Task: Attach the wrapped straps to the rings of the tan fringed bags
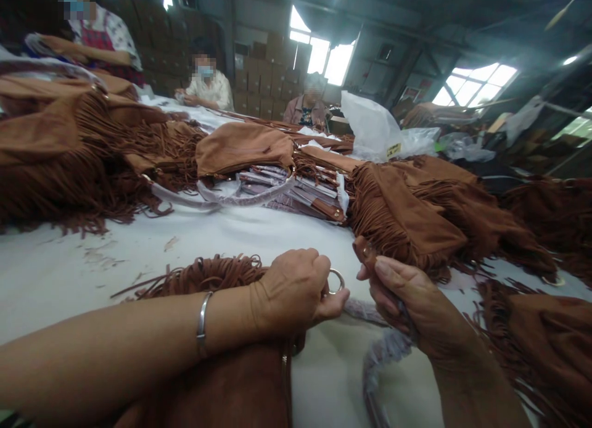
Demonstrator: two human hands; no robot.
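Bags (245, 147) surround the ring (343, 279); plastic (370, 126) beyond.

- The fingertips of the left hand (296, 292) are hidden behind its knuckles, and part of the metal ring (341, 282) is covered by that hand.
- The left forearm (115, 348) is cut off by the left edge.
- The near brown bag (222, 391) is crossed by that forearm and cut off by the bottom edge.
- The strap end (363, 250) is partly covered by the fingers of the right hand (407, 292); its small fitting cannot be made out.
- The wrapped strap (371, 372) is cut off below.
- The lettering on the yellow label (393, 149) is too small to be read.
- The co-workers' heads (203, 67) are blurred.
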